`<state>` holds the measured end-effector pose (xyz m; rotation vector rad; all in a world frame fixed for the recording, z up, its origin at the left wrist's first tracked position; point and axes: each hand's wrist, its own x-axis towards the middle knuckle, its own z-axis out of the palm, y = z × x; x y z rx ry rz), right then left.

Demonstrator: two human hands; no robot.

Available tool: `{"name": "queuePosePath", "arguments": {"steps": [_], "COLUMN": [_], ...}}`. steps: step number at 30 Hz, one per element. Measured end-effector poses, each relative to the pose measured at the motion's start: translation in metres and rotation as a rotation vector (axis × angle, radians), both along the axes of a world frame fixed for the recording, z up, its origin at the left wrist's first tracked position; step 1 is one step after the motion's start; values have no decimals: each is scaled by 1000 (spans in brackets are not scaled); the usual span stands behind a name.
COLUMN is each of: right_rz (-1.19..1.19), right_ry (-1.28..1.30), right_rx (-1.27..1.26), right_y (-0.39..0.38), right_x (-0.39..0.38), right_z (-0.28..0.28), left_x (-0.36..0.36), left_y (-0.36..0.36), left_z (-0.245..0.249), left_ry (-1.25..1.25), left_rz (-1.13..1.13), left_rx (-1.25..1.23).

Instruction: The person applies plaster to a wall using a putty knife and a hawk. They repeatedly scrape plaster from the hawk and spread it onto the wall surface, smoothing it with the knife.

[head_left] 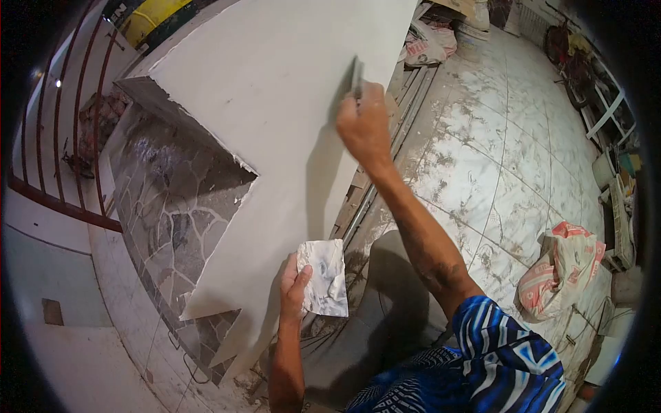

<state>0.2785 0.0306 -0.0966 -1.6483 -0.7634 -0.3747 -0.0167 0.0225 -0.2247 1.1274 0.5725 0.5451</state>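
My right hand (363, 127) is closed around a putty knife (357, 74), whose thin blade stands edge-on against the smooth white wall (275, 82). That wall has a stepped, zigzag edge with ragged bits of plaster along it. Lower down, my left hand (295, 286) grips a small flat board (323, 279) by its left side, thumb over the face. White putty is smeared across the board, thickest along its upper and right edges.
Stone-patterned steps (175, 220) lie left of the zigzag edge, beside a metal railing (58, 151). Long metal profiles (406, 113) run along the wall's base. A crumpled sack (561, 272) sits on the dusty tiled floor (475, 151); another sack (428, 47) is further back.
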Motion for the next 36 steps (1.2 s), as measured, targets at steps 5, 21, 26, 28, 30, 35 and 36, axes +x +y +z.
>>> {"name": "queuePosePath", "arguments": {"steps": [5, 21, 26, 28, 30, 35, 36], "right_rz": [195, -28, 317, 473, 359, -27, -80], "right_ry": [-443, -333, -532, -629, -500, 70, 114], "right_rx": [114, 232, 137, 81, 136, 92, 85], "right_y": [-20, 7, -25, -39, -44, -27, -20], "right_x": [-57, 13, -34, -25, -6, 93, 111], "right_z": [-1, 15, 1, -7, -16, -49, -55], "left_x": [0, 1, 4, 2, 0, -7, -5], "left_y": [0, -2, -1, 1, 2, 5, 4], "left_z": [1, 7, 7, 2, -1, -17, -14], "left_ry": [13, -14, -29, -15, -7, -21, -20], "left_rz": [-11, -8, -27, -34, -34, -19, -17], "left_rx": [-35, -35, -62, -46, -42, -42, -50]}}
